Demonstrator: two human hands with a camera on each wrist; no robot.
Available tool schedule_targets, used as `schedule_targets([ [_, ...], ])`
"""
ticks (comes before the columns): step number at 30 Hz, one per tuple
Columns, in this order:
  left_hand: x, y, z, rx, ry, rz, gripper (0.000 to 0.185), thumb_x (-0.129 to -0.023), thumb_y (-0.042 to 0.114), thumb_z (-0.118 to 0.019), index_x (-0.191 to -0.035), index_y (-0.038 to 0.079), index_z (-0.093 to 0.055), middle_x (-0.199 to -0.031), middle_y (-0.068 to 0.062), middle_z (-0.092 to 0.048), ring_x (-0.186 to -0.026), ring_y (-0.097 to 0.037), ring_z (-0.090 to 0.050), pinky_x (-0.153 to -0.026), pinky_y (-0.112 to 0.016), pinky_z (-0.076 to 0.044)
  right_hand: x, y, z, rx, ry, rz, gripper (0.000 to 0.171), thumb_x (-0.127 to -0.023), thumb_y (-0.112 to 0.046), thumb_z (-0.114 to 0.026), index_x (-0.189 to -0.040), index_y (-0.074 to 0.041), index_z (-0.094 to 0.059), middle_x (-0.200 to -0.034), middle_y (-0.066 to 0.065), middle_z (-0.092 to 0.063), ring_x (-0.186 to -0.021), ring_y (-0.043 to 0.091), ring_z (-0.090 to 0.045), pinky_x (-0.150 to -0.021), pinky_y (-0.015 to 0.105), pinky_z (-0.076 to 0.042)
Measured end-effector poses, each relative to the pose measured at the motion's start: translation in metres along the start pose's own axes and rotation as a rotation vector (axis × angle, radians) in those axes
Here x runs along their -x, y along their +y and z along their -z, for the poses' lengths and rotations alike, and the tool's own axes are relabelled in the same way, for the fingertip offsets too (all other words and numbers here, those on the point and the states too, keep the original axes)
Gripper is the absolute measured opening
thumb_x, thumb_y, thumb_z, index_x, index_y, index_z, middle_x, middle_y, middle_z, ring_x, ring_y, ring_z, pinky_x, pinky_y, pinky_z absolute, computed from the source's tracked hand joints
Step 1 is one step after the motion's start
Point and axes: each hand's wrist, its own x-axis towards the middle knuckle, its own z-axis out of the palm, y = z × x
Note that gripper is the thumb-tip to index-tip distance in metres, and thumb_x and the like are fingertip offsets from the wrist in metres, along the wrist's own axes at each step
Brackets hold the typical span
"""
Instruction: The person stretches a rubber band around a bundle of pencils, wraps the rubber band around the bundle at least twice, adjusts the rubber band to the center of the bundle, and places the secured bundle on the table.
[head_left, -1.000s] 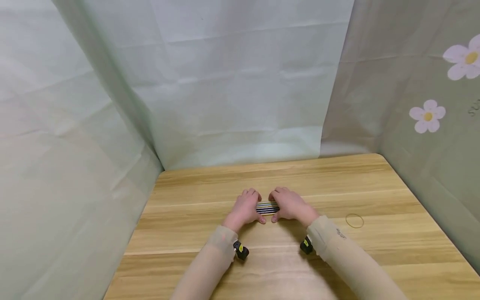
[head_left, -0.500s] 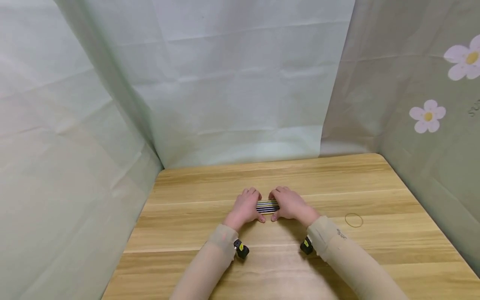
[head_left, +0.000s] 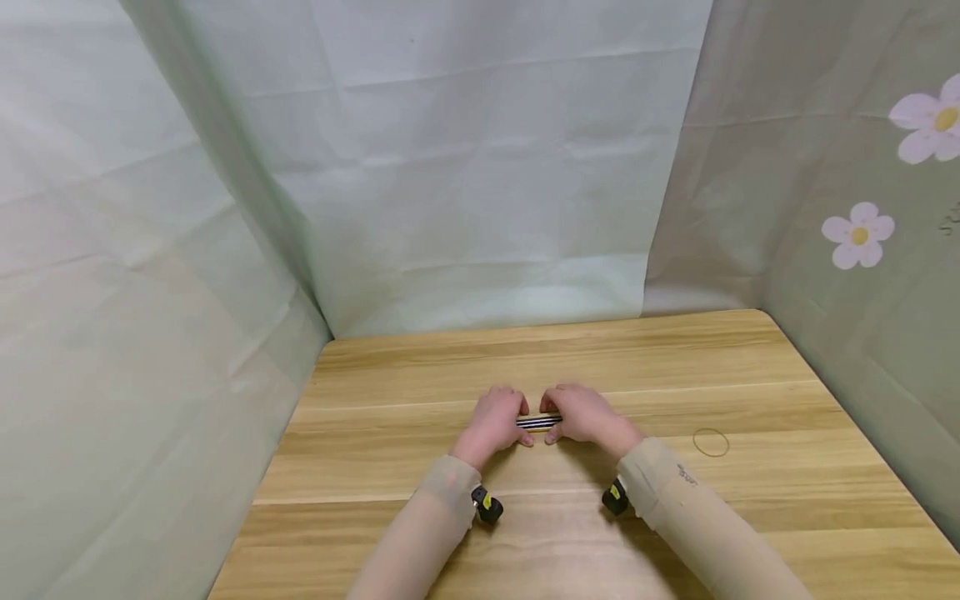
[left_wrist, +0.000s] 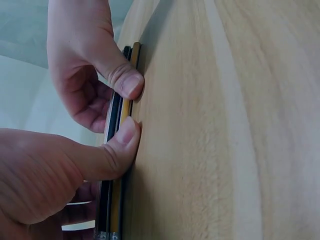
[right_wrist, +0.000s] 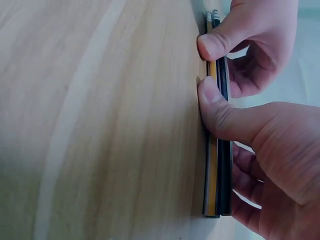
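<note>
A bundle of thin black, yellow and white sticks (head_left: 537, 422) lies on the wooden table (head_left: 420, 467), packed side by side. My left hand (head_left: 495, 421) grips its left part, thumb on the near side and fingers curled over the far side. My right hand (head_left: 587, 417) grips the right part the same way. In the left wrist view my left thumb (left_wrist: 122, 142) presses the bundle (left_wrist: 111, 210), and the right thumb (left_wrist: 127, 82) is just beyond it. The right wrist view shows the bundle (right_wrist: 218, 185) from its other end, with my right hand (right_wrist: 260, 135) pinching it.
A thin rubber band (head_left: 710, 442) lies flat on the table to the right of my right sleeve. Pale green cloth walls (head_left: 480, 183) close in the table at the back and on both sides; the right one has flower prints.
Both hands have drawn closer together over the bundle, so less of it shows between them. They sit slightly nearer to me on the table.
</note>
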Motion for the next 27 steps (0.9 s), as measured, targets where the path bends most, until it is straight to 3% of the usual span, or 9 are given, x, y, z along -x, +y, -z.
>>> schedule_targets([
  [5,0.002,0.004,-0.002,-0.052,-0.030,-0.014,0.045,-0.077,0.043,-0.094,-0.097,0.013,-0.068,-0.091,-0.002,-0.061,-0.088,-0.022,-0.060,-0.080,-0.040,-0.054,0.003,-0.006,-0.001,-0.005,-0.023,-0.009,0.035,-0.078,-0.028,-0.096,-0.095,-0.017,-0.068,-0.089,-0.006,-0.060,-0.084,0.017,-0.058,-0.080,0.044,-0.051],
  [14,0.007,0.008,-0.002,-0.075,-0.072,-0.031,0.039,-0.091,0.040,-0.086,-0.107,0.008,-0.071,-0.096,-0.005,-0.065,-0.091,-0.024,-0.062,-0.082,-0.042,-0.055,0.013,-0.016,-0.003,0.103,-0.015,0.003,0.031,-0.087,-0.025,-0.091,-0.102,-0.009,-0.069,-0.094,0.002,-0.062,-0.092,0.029,-0.065,-0.083,0.049,-0.055],
  [27,0.016,0.011,-0.007,-0.127,-0.072,-0.042,0.036,-0.099,0.038,-0.078,-0.110,0.006,-0.070,-0.099,-0.006,-0.062,-0.094,-0.024,-0.061,-0.082,-0.044,-0.056,0.018,-0.018,-0.006,0.156,-0.050,0.023,0.029,-0.093,-0.026,-0.085,-0.105,-0.007,-0.067,-0.098,0.005,-0.063,-0.093,0.029,-0.063,-0.084,0.049,-0.055],
])
